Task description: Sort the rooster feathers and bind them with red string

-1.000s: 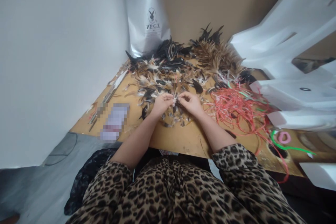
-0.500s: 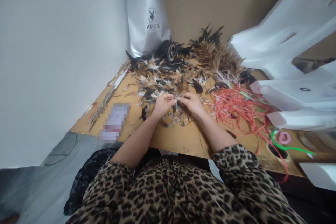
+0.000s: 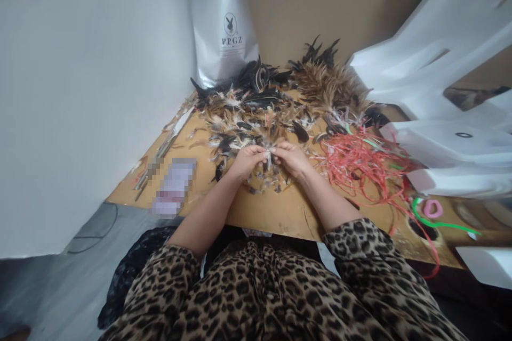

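Note:
My left hand [image 3: 248,160] and my right hand [image 3: 292,157] meet at the middle of the table, fingertips pinched close together. Between them is a small feather [image 3: 269,159] with a pale lower end pointing down; its upper part blends into the pile behind. Both hands grip it, the fingers closed. Loose brown, black and white feathers [image 3: 244,112] spread just beyond my hands, and small scraps of feather [image 3: 260,182] lie below them. To the right of my right hand sits a tangle of red ribbon strips [image 3: 356,162].
A white bag [image 3: 224,32] stands at the back, beside black feathers [image 3: 262,77] and a bundle of brown feathers [image 3: 330,85]. A white sewing machine [image 3: 448,138] occupies the right. Thin sticks [image 3: 164,141] and a blurred-out flat item [image 3: 175,186] lie left. A green strip [image 3: 444,225] and pink ring [image 3: 433,209] lie right.
My hands have shifted very slightly, staying pinched together. More of the pale end of the feather now shows between my fingertips.

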`<act>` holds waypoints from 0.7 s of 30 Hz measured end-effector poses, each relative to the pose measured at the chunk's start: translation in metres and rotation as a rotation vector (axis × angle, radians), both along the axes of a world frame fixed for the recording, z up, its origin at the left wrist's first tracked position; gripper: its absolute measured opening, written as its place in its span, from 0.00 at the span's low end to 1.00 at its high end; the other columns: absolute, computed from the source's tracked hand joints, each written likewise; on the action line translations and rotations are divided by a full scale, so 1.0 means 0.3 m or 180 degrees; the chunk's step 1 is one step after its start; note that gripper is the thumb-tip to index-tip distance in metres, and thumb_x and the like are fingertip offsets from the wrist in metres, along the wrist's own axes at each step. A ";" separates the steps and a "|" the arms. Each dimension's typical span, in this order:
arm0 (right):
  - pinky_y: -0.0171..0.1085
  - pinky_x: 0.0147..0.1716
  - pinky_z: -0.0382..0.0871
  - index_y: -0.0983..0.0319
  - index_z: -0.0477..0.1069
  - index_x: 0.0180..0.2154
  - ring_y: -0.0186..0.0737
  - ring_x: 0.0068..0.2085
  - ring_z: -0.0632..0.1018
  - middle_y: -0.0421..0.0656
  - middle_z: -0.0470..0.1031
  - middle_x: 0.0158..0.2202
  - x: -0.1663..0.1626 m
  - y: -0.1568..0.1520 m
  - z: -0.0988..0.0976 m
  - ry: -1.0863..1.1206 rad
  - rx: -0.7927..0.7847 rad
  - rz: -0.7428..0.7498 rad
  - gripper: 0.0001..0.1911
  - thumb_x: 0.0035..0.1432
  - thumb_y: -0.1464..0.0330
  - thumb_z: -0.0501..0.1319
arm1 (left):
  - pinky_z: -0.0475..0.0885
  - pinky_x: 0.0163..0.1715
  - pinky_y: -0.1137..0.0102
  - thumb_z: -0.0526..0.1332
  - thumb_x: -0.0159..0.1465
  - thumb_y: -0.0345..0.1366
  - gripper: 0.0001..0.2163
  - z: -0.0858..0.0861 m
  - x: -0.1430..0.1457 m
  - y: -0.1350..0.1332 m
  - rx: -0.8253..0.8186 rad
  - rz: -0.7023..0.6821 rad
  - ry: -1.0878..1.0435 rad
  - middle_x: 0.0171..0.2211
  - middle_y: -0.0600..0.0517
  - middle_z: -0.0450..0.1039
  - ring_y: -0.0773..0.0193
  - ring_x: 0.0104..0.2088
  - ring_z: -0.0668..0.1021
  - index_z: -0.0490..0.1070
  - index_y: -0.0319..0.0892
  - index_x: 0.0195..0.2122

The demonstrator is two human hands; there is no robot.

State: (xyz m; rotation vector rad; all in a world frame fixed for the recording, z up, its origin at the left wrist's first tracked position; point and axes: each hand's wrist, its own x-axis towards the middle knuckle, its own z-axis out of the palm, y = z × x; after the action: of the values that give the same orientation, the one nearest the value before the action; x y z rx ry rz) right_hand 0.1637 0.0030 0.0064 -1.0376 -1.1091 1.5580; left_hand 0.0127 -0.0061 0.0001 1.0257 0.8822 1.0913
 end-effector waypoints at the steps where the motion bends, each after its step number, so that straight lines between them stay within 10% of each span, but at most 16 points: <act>1: 0.31 0.18 0.52 0.62 0.64 0.21 0.27 0.17 0.62 0.34 0.63 0.15 -0.003 0.001 -0.003 -0.0106 0.0044 -0.0121 0.18 0.36 0.59 0.69 | 0.60 0.20 0.77 0.68 0.46 0.38 0.12 -0.002 0.002 0.001 0.0063 0.0133 0.0158 0.18 0.56 0.69 0.75 0.18 0.67 0.71 0.37 0.27; 7: 0.31 0.17 0.49 0.62 0.63 0.20 0.27 0.16 0.58 0.33 0.60 0.13 -0.009 -0.001 -0.005 -0.0432 0.0260 -0.0452 0.16 0.38 0.61 0.68 | 0.61 0.19 0.77 0.68 0.45 0.36 0.11 0.001 0.014 0.001 0.0109 0.0537 0.0498 0.18 0.56 0.70 0.74 0.18 0.68 0.72 0.37 0.27; 21: 0.31 0.18 0.48 0.62 0.62 0.17 0.26 0.15 0.59 0.34 0.61 0.11 -0.014 -0.012 0.011 0.0042 0.0091 -0.0037 0.16 0.38 0.64 0.68 | 0.55 0.17 0.79 0.71 0.42 0.38 0.16 -0.010 -0.009 0.007 -0.0225 -0.0188 -0.0211 0.17 0.58 0.63 0.78 0.16 0.63 0.67 0.36 0.26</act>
State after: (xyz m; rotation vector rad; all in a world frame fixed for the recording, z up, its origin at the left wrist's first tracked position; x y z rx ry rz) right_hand 0.1597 -0.0005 0.0098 -1.0116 -1.1113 1.5338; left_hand 0.0099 -0.0038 -0.0030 0.9464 0.8266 1.0317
